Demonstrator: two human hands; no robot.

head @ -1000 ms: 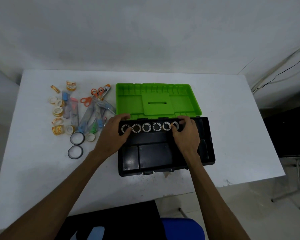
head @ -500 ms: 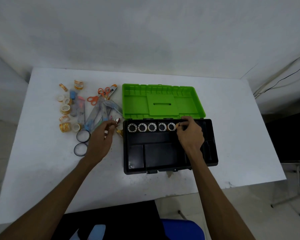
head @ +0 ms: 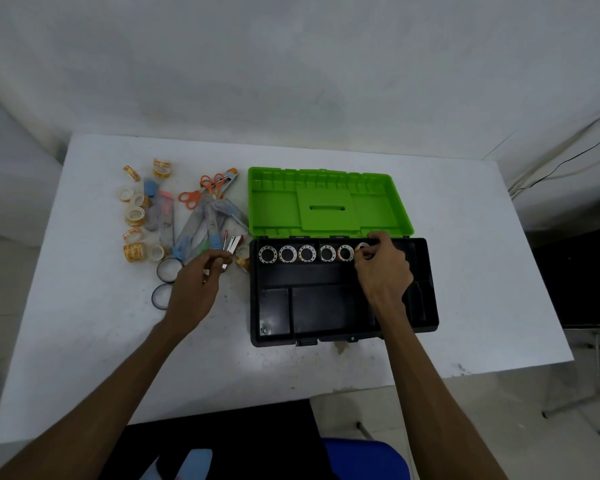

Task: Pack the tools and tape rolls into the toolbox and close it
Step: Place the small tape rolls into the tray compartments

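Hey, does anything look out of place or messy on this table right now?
Nothing looks damaged or spilled. The tools and clear tape rolls lie in a loose jumble left of the open black toolbox, and one small tape roll sits apart beside the box's left wall.

White table [head: 94, 341] bearing open toolbox [head: 426, 306], tape rolls [head: 134, 216], scissors [head: 201, 192].

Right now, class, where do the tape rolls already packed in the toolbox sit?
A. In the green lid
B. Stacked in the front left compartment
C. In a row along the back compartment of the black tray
C: the tape rolls stand side by side along the back compartment of the black tray.
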